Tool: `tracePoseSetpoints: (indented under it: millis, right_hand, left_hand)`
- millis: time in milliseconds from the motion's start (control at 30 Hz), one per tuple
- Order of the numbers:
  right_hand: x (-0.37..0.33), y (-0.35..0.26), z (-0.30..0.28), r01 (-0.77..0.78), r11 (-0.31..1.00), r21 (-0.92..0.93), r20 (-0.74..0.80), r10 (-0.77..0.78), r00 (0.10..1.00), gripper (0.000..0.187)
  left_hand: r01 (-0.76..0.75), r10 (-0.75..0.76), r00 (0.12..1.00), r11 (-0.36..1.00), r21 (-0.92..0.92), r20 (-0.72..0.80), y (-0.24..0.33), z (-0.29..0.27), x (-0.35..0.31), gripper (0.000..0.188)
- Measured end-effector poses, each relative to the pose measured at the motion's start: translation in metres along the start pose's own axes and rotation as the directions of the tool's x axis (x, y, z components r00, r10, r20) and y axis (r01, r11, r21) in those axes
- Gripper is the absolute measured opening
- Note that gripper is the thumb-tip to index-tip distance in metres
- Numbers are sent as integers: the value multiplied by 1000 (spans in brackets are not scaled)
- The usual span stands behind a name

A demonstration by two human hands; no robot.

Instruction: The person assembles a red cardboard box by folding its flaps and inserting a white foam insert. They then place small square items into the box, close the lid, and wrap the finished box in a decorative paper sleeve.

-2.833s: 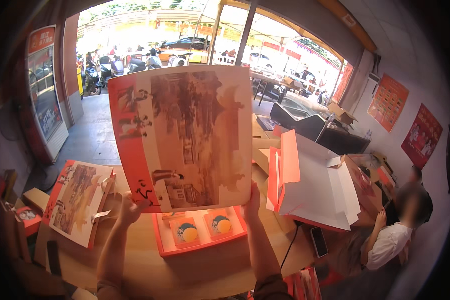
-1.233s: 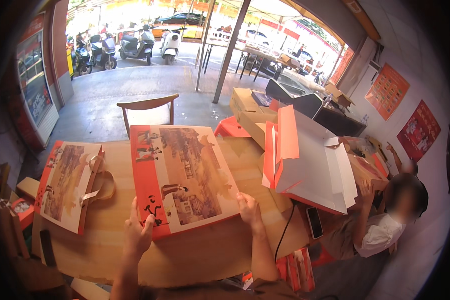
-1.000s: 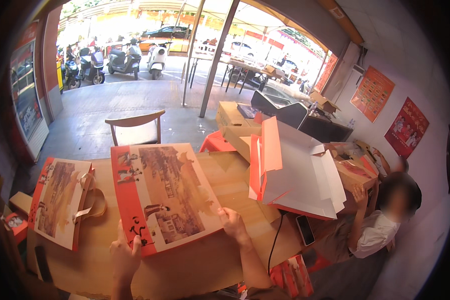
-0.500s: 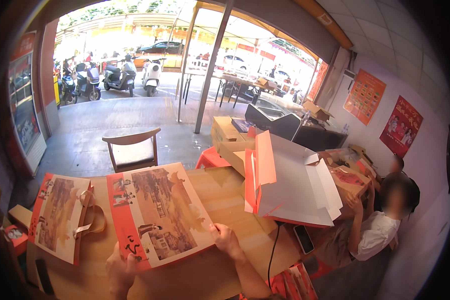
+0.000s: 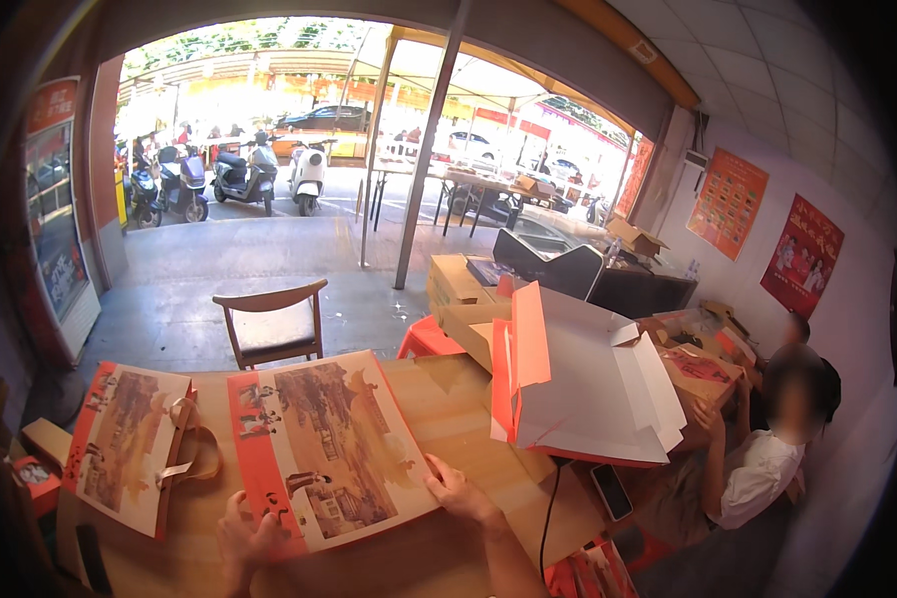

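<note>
Left hand (image 5: 246, 538): half-curled at the near-left corner of the printed box (image 5: 334, 448), thumb over the top, fingers along the left side. Right hand (image 5: 458, 490): mostly closed, holding the box's right edge. Box is face up over the near part of the wooden table (image 5: 458, 409), left of middle; can't tell if its whole underside touches down.

Printed bag (image 5: 125, 448) lies along the table's left edge, ribbon handles (image 5: 191, 453) toward the box. Phone (image 5: 611, 492) by the table's right edge, black cable (image 5: 550, 518) just left of it. Big red carton (image 5: 598, 374), white inside, tilted over the far-right corner. Beyond that corner, co-worker in white sleeve (image 5: 755, 486), hand at a brown carton (image 5: 703, 366). Past the far edge: red stool (image 5: 429, 339), wooden chair (image 5: 271, 319). Scooters (image 5: 307, 177) parked outside.
</note>
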State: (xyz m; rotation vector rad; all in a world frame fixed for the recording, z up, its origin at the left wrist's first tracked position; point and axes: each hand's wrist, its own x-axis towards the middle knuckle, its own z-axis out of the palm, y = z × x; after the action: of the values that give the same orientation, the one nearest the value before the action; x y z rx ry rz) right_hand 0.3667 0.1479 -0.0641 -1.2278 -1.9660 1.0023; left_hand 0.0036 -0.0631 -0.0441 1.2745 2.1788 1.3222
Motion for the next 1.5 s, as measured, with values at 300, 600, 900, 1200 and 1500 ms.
tracePoseSetpoints:
  millis: [300, 600, 900, 1200, 1500]
  right_hand:
    - [44, -62, -56, -398, 916, -50, 239, 398, 886, 88]
    - [174, 30, 46, 110, 822, 559, 211, -269, 940, 96]
    - [138, 47, 39, 114, 903, 415, -7, -122, 993, 64]
    - [116, 55, 46, 55, 761, 647, 50, -114, 992, 36]
    - [104, 51, 34, -30, 698, 716, 126, -87, 988, 40]
  left_hand:
    - [-30, 22, 983, 998, 46, 180, -13, -40, 90, 92]
    - [110, 182, 961, 431, -896, 206, -43, 41, 208, 73]
    - [112, 266, 883, 683, -722, 388, -80, 33, 189, 69]
    - [96, 296, 843, 739, -667, 449, -92, 43, 207, 64]
    - [102, 298, 822, 762, -640, 486, -92, 51, 213, 60]
